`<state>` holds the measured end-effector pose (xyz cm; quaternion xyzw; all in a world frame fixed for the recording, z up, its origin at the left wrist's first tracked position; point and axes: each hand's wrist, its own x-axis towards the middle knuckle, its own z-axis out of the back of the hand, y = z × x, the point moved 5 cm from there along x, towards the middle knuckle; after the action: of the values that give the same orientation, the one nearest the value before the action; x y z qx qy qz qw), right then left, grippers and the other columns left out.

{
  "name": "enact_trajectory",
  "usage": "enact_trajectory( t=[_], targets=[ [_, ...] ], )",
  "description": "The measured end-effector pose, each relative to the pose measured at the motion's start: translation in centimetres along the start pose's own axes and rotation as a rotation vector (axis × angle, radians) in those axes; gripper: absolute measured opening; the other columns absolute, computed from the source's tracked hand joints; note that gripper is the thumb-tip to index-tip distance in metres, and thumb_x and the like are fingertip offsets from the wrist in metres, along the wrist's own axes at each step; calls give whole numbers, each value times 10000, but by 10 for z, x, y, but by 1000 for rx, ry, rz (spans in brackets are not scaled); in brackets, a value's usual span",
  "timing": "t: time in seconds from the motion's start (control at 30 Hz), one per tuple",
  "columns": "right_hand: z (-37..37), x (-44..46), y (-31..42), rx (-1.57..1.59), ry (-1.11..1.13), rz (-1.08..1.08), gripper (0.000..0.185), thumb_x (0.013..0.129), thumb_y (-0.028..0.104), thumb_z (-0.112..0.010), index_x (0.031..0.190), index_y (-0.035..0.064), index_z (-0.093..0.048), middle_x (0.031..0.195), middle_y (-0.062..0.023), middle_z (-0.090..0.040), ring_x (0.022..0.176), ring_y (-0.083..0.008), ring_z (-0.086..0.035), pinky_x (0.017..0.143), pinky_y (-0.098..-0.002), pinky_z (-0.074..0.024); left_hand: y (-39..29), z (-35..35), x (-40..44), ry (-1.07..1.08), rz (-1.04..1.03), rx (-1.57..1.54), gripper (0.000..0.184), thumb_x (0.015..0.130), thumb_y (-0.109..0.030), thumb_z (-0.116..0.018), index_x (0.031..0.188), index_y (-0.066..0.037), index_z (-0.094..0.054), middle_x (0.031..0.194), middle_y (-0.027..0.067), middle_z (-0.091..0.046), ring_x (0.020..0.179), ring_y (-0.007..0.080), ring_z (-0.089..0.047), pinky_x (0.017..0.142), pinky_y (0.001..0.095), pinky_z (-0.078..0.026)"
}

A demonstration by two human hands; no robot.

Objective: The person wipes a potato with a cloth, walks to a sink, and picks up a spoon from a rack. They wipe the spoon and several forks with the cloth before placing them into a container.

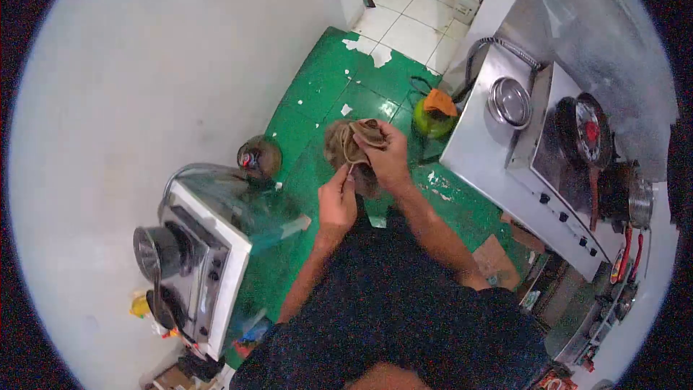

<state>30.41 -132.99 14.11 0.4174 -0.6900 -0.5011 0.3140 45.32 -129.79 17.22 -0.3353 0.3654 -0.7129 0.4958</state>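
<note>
A crumpled brown cloth hangs between my hands over the green floor. My left hand pinches its lower edge, thumb and fingers pressed together and pointing up. Higher and to the right, my right hand grips a folded upper part of the same cloth, its fingers curled over the fabric. Part of the cloth drops behind my hands, so its full shape is hidden.
A stove with a dark pot stands at left. The steel counter at right carries a metal bowl and pans. A green gas cylinder and a round container stand on the floor.
</note>
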Motion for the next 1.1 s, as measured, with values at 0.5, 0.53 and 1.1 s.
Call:
enact_trajectory(
  t=[0.5,0.53,1.1],
  targets=[
    [-115,241,48,-174,-259,243,662,883,-14,-641,1444,47,-295,1058,-126,-660,962,-144,-623,822,-272,-515,44,49,303,118,-93,-338,300,938,-124,-503,1155,53,-611,924,225,-673,813,259,-666,757,344,-495],
    [-114,253,45,-156,-237,223,672,883,-18,-637,1449,59,-282,1064,-130,-659,962,-153,-627,825,-279,-518,50,47,317,139,-95,-364,295,942,-122,-498,1149,53,-616,904,183,-672,803,219,-645,744,328,-490],
    [-39,485,24,570,-270,98,240,921,84,-634,1143,-2,-612,1049,-52,-657,927,-145,-629,856,-302,-516,29,-50,541,385,216,-549,268,951,-117,-483,1144,-16,-639,652,-51,-464,558,53,-392,499,245,-319]
  ],
)
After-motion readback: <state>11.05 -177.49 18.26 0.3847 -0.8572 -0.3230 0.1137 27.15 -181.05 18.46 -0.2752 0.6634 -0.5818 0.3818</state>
